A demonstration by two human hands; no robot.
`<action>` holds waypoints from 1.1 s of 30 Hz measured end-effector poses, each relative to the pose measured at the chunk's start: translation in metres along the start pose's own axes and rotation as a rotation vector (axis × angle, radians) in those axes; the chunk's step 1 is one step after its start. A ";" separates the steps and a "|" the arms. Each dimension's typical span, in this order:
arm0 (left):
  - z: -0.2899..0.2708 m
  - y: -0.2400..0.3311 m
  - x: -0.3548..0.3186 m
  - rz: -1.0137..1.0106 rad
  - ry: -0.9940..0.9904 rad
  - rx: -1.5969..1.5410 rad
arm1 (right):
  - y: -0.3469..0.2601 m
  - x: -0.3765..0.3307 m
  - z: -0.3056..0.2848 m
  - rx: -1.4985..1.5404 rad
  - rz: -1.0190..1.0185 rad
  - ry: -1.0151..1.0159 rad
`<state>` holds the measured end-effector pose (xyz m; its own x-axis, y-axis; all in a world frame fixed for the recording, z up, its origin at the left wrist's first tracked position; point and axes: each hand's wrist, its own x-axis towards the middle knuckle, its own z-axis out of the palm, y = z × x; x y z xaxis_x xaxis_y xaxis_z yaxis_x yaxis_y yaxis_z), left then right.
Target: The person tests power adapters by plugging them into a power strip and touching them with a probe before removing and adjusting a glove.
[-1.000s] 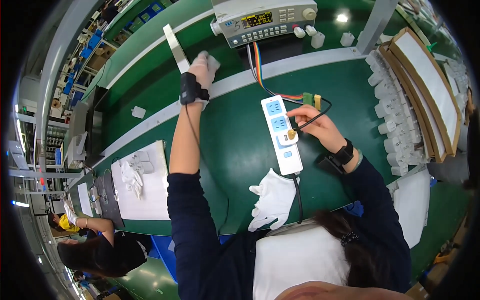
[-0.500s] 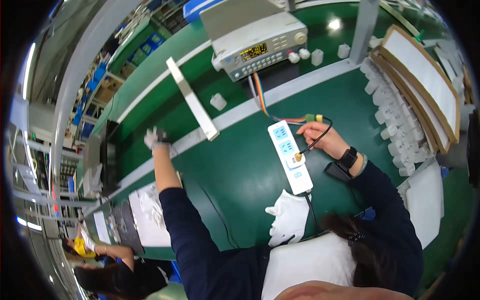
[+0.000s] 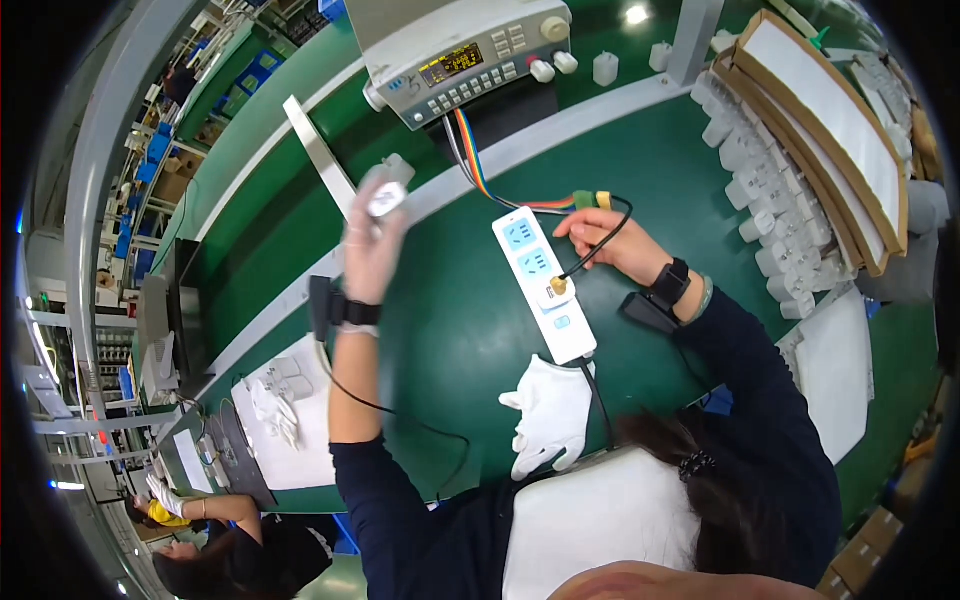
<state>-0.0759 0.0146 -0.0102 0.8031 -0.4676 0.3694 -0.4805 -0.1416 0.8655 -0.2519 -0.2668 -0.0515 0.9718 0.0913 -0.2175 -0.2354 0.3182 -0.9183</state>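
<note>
My left hand (image 3: 372, 245), smeared by motion and seemingly in a thin pale glove, is closed on a small white charger adapter (image 3: 387, 199). Just beyond it a second adapter (image 3: 398, 168) stands by the metal rail. On the green table lies a white power strip (image 3: 550, 290) with blue sockets. A yellow-tipped plug (image 3: 558, 285) sits at a white adapter seated in the strip. My right hand (image 3: 610, 240) hovers beside the strip, fingers loosely bent and apart, holding nothing I can see. A black cable (image 3: 622, 222) arcs over it to a green connector (image 3: 584, 200) on rainbow wires.
A grey bench meter (image 3: 470, 65) with a lit display stands at the back. Several translucent adapters (image 3: 765, 225) line up beside cardboard trays (image 3: 820, 130) at right. A white glove (image 3: 552, 415) lies near my body. At far left a co-worker (image 3: 240, 550) sits.
My left hand has come back from the far left toward the middle, now with an adapter in it. The view has shifted a little; my right hand stays by the strip.
</note>
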 end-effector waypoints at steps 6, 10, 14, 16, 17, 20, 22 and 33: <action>0.098 0.024 -0.035 -0.078 -0.228 -0.451 | 0.000 0.002 0.007 -0.014 -0.043 -0.048; 0.114 0.023 -0.042 -0.068 -0.218 -0.327 | 0.003 -0.003 0.005 -0.020 -0.044 -0.055; 0.106 0.029 -0.043 0.132 -0.262 0.061 | 0.001 -0.006 0.006 -0.063 -0.030 -0.069; 0.101 0.032 -0.042 0.276 -0.264 0.281 | -0.001 -0.010 0.005 -0.025 -0.100 -0.102; 0.098 0.035 -0.047 0.276 -0.258 0.283 | -0.003 -0.012 0.006 -0.006 -0.133 -0.120; 0.086 0.044 -0.073 0.261 -0.067 0.117 | -0.036 -0.032 0.019 -0.394 -0.360 -0.212; 0.091 0.049 -0.081 0.240 -0.191 0.097 | -0.041 -0.032 0.025 -0.590 -0.466 -0.266; 0.112 0.057 -0.088 0.250 -0.394 0.040 | -0.054 0.005 0.050 -0.574 -0.664 0.036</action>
<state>-0.2134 -0.0498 -0.0312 0.4698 -0.7862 0.4015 -0.6613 -0.0121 0.7500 -0.2346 -0.2365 0.0134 0.9076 0.0234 0.4191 0.4129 -0.2296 -0.8813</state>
